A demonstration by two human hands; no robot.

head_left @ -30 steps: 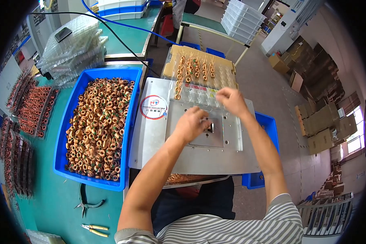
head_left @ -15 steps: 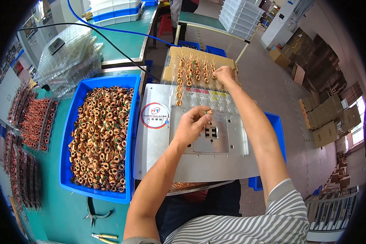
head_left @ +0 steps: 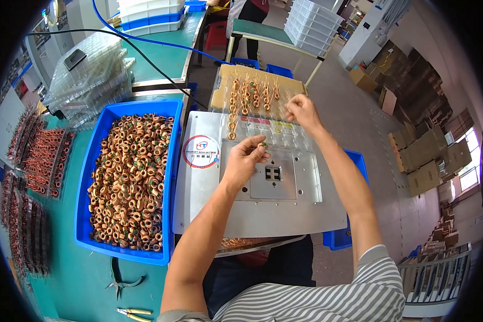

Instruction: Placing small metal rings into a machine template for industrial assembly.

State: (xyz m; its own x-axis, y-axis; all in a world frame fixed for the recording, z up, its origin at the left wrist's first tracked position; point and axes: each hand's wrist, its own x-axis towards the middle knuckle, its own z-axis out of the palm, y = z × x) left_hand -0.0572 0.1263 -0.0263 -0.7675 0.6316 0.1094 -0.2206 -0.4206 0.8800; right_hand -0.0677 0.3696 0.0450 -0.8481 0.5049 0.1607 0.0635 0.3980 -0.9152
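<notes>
My left hand [head_left: 245,157] is closed in a pinch on a small copper-wound ring coil [head_left: 263,145] with green on it, held above the metal plate of a machine [head_left: 198,188]. Just in front of that hand, a square opening with dark slots [head_left: 273,173] sits in the plate. To the right and farther off, my right hand [head_left: 304,111] hovers over a clear plastic tray [head_left: 290,132], its fingers drawn together; whatever is in them cannot be made out. Several rows of copper coils [head_left: 245,96] fill the left part of this tray.
Left of the machine, a blue bin [head_left: 123,254] is heaped with copper coils [head_left: 129,182]. Pliers [head_left: 116,279] and yellow-handled cutters [head_left: 134,312] lie on the green bench [head_left: 86,290]. Clear trays [head_left: 91,80] are stacked behind. Another blue bin [head_left: 338,240] stands below the machine's right edge.
My right hand has drawn back from the end of the coil rows, toward me and to the right. The left hand keeps its coil, now tilted differently. The whole view has shifted slightly.
</notes>
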